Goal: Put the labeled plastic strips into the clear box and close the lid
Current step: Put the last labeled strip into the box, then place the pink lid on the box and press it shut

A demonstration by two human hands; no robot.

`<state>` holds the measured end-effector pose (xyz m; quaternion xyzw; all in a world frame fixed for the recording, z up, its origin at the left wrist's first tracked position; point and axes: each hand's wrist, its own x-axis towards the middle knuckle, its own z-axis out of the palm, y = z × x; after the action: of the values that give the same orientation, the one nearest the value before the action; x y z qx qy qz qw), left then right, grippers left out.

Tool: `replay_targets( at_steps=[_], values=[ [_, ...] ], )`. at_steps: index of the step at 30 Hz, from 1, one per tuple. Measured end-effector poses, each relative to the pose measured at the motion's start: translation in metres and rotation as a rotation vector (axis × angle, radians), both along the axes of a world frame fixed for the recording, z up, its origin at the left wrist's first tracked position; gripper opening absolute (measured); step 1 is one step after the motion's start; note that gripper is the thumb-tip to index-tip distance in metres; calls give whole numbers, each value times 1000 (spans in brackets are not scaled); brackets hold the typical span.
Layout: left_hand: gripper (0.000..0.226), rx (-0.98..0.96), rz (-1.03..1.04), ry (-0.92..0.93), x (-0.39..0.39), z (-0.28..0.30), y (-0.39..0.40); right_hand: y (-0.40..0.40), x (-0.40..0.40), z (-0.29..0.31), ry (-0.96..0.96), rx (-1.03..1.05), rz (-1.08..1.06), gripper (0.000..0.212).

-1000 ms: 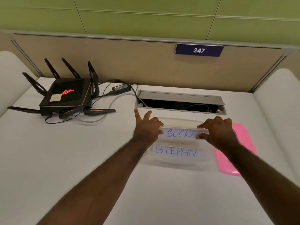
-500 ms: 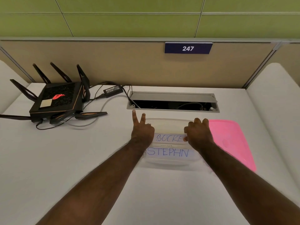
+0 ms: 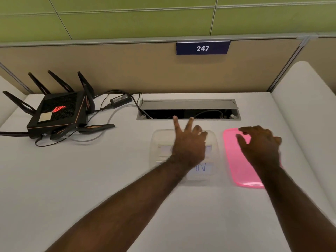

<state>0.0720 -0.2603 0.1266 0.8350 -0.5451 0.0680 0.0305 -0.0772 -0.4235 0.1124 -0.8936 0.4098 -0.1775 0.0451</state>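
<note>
The clear box (image 3: 158, 140) lies open on the white desk in front of me. Two white labeled strips lie flat inside it; of the near strip (image 3: 202, 168) only blue letters "IN" show, and the far strip (image 3: 164, 150) is mostly covered. My left hand (image 3: 189, 144) hovers over or rests on the box with fingers spread, holding nothing. The pink lid (image 3: 234, 160) lies flat on the desk just right of the box. My right hand (image 3: 260, 142) is over the lid's far half, fingers apart and curled; whether it touches the lid I cannot tell.
A black router (image 3: 58, 113) with several antennas and its cables sits at the back left. An open cable trough (image 3: 189, 111) is set into the desk just behind the box. A beige partition with a "247" sign (image 3: 202, 48) closes the back; white dividers flank both sides.
Both hands have let go of the far strip, which now lies in the box. My right hand has moved right over the pink lid. My left hand has shifted right across the box.
</note>
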Motion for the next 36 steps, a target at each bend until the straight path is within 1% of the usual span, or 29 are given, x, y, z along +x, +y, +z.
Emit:
replay_targets(
  at_steps=[3, 5, 7, 10, 13, 16, 19, 23, 25, 27, 28, 30, 31, 32, 33, 35, 36],
  values=[
    [40, 51, -156, 10, -44, -4, -23, -18, -39, -17, 86, 81, -159, 30],
    [38, 124, -265, 5, -68, -10, -34, -23, -62, -34, 194, 185, -245, 38],
    [34, 211, -331, -32, -86, -19, -42, -24, -82, -49, 296, 304, -332, 47],
    [27, 313, -409, -100, -105, -38, -49, -21, -101, -63, 324, 420, -434, 51],
    [22, 394, -491, -125, -119, -61, -48, -17, -113, -71, 290, 407, -483, 45],
    [15, 458, -527, -133, -126, -72, -43, -16, -123, -77, 258, 363, -458, 35],
    [13, 444, -509, -125, -129, -78, -41, -20, -126, -76, 219, 400, -464, 28],
    [10, 349, -488, -98, -131, -79, -44, -28, -127, -62, 247, 477, -512, 20],
    [12, 338, -457, -15, -133, -73, -45, -34, -129, -51, 166, 519, -467, 23],
    [16, 255, -432, 45, -131, -64, -45, -40, -133, -39, 19, 541, -392, 23],
    [15, 172, -422, 70, -130, -60, -45, -42, -133, -32, -89, 550, -352, 21],
    [7, -15, -388, 202, -128, -53, -44, -44, -130, -15, -401, 632, -272, 25],
    [7, -104, -374, 285, -127, -47, -44, -43, -127, -7, -549, 691, -236, 29],
    [11, -177, -348, 363, -125, -40, -44, -43, -124, -1, -650, 735, -202, 31],
    [14, -243, -304, 445, -122, -31, -42, -43, -119, 3, -704, 751, -176, 31],
    [16, -363, -202, 652, -114, -11, -34, -43, -109, 1, -712, 732, -180, 30],
    [15, -415, -163, 759, -108, -3, -27, -43, -103, -2, -681, 704, -216, 38]
  ],
)
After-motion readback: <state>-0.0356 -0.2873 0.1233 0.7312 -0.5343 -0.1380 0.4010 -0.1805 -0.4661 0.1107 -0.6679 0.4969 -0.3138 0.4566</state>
